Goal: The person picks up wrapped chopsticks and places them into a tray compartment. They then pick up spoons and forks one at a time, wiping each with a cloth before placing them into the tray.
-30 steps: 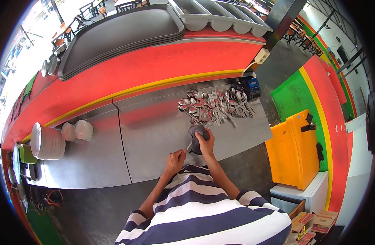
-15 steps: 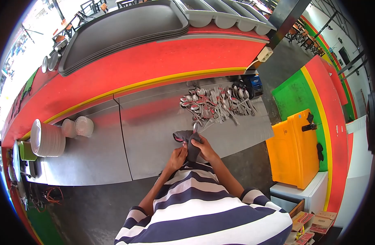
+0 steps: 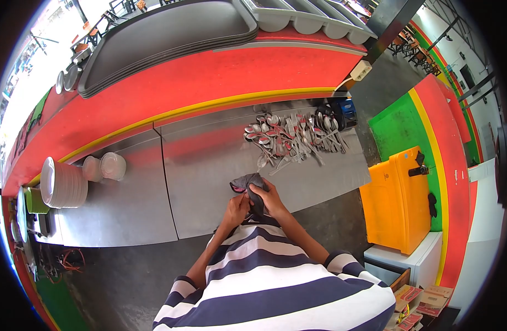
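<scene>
A dark grey cloth (image 3: 248,182) with a pinkish patch is bunched between my hands, close to my body at the counter's front edge. My right hand (image 3: 268,197) is wrapped round its right side. The fingers of my left hand (image 3: 238,208) are closed at its lower left; a thin handle seems to pass there. The bowl of a spoon (image 3: 262,161) shows just above the cloth, and its shaft is mostly hidden. Beyond it, a heap of spoons and forks (image 3: 297,135) lies on the metal counter (image 3: 209,160).
Stacked plates (image 3: 63,185) and clear bowls (image 3: 113,166) stand on the counter's left. Dark trays (image 3: 171,38) and a grey cutlery holder (image 3: 308,16) rest on the red ledge. A blue-and-black object (image 3: 346,112) sits behind the heap. An orange box (image 3: 394,201) is at right.
The cloth has shifted slightly left, and its top is now folded over to the right. The spoon bowl has tilted and moved a little left. Both hands remain closed.
</scene>
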Tool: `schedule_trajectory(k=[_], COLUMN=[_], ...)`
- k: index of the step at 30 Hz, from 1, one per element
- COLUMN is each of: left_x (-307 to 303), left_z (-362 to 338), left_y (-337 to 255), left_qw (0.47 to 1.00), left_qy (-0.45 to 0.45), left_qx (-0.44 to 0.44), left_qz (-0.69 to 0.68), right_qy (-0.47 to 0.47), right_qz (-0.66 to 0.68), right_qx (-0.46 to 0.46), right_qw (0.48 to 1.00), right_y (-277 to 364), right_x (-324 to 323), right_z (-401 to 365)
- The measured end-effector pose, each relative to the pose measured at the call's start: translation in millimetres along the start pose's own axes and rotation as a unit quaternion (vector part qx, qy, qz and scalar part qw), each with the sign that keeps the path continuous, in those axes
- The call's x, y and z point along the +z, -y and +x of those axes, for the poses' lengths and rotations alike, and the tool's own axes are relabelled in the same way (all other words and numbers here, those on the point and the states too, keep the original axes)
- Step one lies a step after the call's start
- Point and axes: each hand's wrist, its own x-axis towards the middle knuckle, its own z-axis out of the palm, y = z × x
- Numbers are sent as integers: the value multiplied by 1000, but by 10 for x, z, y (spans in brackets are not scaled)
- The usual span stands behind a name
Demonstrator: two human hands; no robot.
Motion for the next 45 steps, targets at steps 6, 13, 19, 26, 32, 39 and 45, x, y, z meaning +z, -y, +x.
schedule_trajectory(k=[6,13,19,26,32,39,45], left_x=[14,-6,-98,-76,18,-149,-361], left_z=[-52,-100,-99,56,86,225,189], left_y=[-122,-160,-99,-388,-383,-413,-572], left_qw=[1000,999,995,961,985,926,937], left_qy=[-18,-13,-70,-233,-164,-267,-189], left_qx=[-11,15,-19,113,33,27,-4], left_qz=[-3,37,74,98,-28,-267,-294], right_qy=[-31,-49,-35,38,70,89,-93], right_qz=[-35,-40,-88,-339,-302,-355,-86], right_qx=[-37,-53,-83,-108,-109,-104,-12], right_qw=[998,997,992,934,944,925,992], right_y=[83,33,-93,138,1,-142,-394], right_x=[4,19,-15,-56,34,-218,-598], right_z=[58,49,14,-136,-271,-512,-534])
